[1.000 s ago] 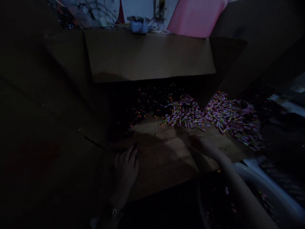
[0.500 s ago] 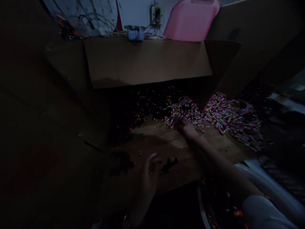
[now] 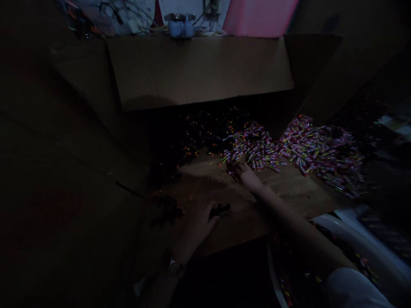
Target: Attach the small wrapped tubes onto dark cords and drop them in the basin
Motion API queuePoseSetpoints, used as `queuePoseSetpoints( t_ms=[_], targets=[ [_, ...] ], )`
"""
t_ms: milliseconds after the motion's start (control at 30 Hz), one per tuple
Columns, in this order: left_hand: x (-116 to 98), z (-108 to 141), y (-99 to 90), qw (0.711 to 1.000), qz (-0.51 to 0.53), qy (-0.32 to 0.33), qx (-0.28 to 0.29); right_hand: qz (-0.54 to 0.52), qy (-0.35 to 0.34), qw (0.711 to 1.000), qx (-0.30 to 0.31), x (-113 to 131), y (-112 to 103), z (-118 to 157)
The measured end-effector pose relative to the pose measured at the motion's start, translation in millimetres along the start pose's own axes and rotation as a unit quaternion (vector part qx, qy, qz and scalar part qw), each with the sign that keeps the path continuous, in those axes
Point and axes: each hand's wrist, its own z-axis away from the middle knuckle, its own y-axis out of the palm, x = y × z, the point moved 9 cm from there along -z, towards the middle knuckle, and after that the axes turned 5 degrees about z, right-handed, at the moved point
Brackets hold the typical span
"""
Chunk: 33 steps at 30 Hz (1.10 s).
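2 touching heaps of pinkish sticks (image 3: 321,154) on the desk (image 3: 289,194), too many to count; R hand (image 3: 244,174) is curled at the left heap's (image 3: 257,147) near edge, can't tell if it's pinching any. L hand (image 3: 205,216) has thumb & fingers parted w/ 1 dark piece (image 3: 222,209) in the gap, too dim to ID or say if gripped, & 1 tub (image 3: 332,224) bottom right's cut off.

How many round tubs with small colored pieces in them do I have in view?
1: the pale-rimmed tub at lower right, partly behind the right forearm. Others may be hidden in the dark areas.
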Motion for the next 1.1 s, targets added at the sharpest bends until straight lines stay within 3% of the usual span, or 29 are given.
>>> queuePoseSetpoints(
  t_ms=[233, 500, 700, 800, 867, 967, 1100],
  targets=[
    [-30, -9, 19.6, 0.992, -0.084, 0.054, 0.080, -0.134, 0.082, 0.985, -0.065, -19, 0, 3],
    [-18, -4, 30.0, 0.994, -0.076, 0.024, 0.075, -0.287, 0.227, 0.918, -0.153, -59, 7, 15],
    [-21, -4, 29.0, 0.993, -0.088, 0.027, 0.078, -0.323, 0.249, 0.893, -0.192, -59, -2, 20],
    [-22, -4, 23.0, 0.994, -0.083, 0.033, 0.065, -0.330, 0.246, 0.891, -0.193, -47, -14, 27],
    [-18, -5, 15.0, 0.995, -0.081, 0.030, 0.042, -0.344, 0.221, 0.899, -0.159, -30, -20, 30],
    [-9, -8, 4.3, 0.997, -0.064, 0.027, 0.013, -0.381, 0.146, 0.911, -0.057, 12, -24, 37],
    [2, -9, 2.9, 0.999, -0.020, 0.041, -0.003, -0.418, 0.065, 0.904, 0.067, 61, -22, 56]
  ],
)
